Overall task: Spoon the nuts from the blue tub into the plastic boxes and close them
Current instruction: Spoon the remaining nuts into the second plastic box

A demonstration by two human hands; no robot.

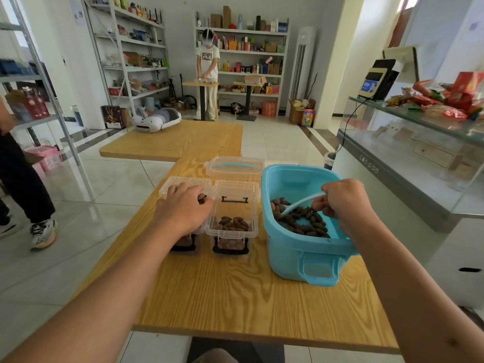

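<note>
At frame centre: 2 clear plastic boxes [230,221] part-filled, lids open.
Right hand [343,203]: grips pale spoon [301,203] in round blue tub [301,260], brown nuts [303,218] remaining.
Left hand [183,208]: holds left box.
Left: filling, closing.

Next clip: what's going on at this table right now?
A person is portioning nuts at a wooden table. The right hand holds a pale spoon dipped into the nuts in the blue tub. The left hand rests on the left plastic box, a nut at its fingertips. The middle box stands open, partly filled, its lid tipped back. A clear lid with a blue handle lies behind them.
</note>
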